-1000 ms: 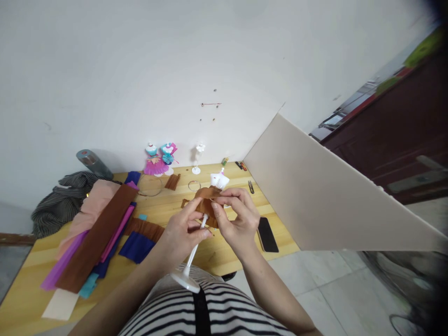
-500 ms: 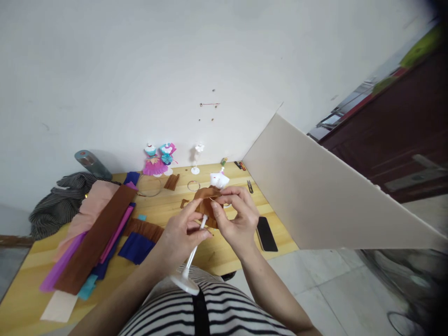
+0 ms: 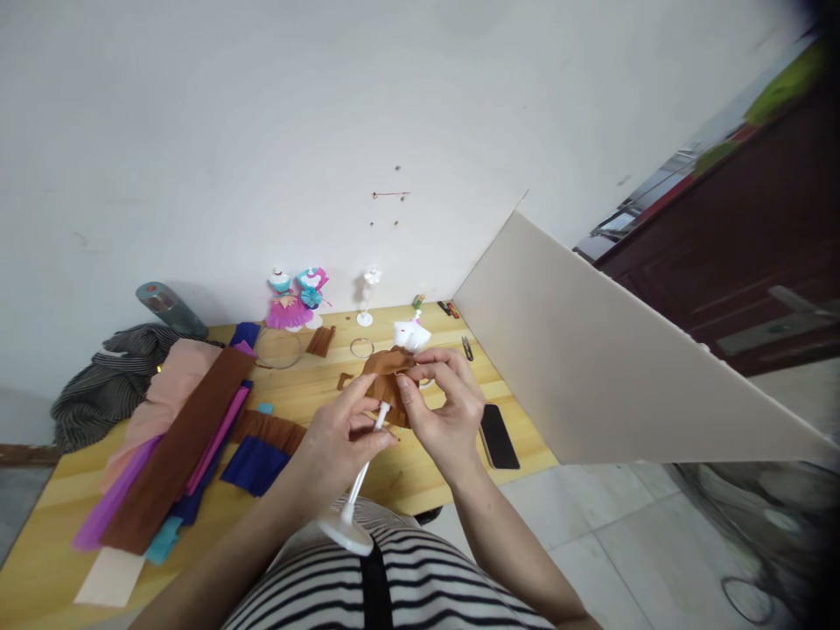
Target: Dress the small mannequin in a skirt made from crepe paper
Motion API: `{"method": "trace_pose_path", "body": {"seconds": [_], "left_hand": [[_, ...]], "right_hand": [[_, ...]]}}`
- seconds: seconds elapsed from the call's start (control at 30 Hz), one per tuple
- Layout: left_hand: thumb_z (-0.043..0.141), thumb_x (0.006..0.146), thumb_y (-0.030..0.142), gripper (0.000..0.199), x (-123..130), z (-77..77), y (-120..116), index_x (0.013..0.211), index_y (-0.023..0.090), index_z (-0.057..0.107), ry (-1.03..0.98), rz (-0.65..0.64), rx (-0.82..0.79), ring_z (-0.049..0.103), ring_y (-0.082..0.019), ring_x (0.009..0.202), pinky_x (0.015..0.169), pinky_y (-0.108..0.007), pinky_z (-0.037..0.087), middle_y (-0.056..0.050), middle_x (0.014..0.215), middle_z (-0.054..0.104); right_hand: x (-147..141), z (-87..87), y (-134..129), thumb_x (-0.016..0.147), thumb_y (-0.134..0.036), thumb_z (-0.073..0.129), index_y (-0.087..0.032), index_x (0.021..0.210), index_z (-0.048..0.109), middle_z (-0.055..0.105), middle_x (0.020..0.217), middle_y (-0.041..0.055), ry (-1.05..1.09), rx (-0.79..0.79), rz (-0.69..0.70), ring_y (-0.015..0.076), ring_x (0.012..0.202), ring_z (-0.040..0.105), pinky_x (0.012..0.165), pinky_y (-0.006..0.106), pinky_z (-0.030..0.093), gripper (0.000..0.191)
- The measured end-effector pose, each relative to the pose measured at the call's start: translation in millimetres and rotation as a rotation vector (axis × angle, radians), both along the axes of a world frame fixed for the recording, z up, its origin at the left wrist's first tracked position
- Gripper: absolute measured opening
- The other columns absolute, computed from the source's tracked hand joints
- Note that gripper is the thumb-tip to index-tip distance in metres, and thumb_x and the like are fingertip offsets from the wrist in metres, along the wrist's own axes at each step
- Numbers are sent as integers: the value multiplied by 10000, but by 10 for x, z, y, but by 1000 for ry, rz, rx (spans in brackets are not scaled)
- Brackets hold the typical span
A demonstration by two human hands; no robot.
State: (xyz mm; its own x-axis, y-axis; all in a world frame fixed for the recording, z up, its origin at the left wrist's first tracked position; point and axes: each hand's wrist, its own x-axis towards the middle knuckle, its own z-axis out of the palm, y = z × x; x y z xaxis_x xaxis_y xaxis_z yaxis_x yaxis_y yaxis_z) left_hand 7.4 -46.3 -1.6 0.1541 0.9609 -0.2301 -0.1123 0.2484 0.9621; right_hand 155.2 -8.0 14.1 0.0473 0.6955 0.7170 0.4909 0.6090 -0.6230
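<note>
A miniature dress form [image 3: 365,477] with a white stand and round base lies tilted toward my striped top. Its upper end wears a gathered brown crepe-paper skirt [image 3: 387,363]. My left hand [image 3: 338,437] holds the form from the left, its fingers around the paper and the top of the stand. At the right edge of the skirt, my right hand [image 3: 446,407] pinches thumb against forefinger on a thin pale wire [image 3: 399,374], most of it hidden by the fingertips and paper. A white bodice [image 3: 411,334] shows just beyond the brown paper.
Crepe-paper strips [image 3: 177,446] pile up on the table's left, beside striped cloth [image 3: 111,385] and a bottle [image 3: 169,306]. Small dressed forms [image 3: 289,302] and a bare white form [image 3: 367,297] stand by the wall. Snips [image 3: 467,348] and a phone [image 3: 500,437] lie right, near a pale panel [image 3: 591,350].
The pale wire shows less between my right fingertips and the paper than before. Both hands stay almost in place; the view has shifted very slightly.
</note>
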Motion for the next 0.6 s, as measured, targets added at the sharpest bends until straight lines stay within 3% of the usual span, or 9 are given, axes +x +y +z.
{"method": "trace_pose_path", "body": {"seconds": [0.6], "left_hand": [[728, 670, 177, 773, 1, 35, -9, 1365, 251, 398, -10, 2, -31, 687, -144, 780, 779, -289, 529, -27, 1046, 661]], "right_hand": [[11, -18, 17, 797, -134, 645, -204, 697, 562, 586, 839, 41, 0, -25, -52, 190, 810, 587, 717, 348, 478, 147]]}}
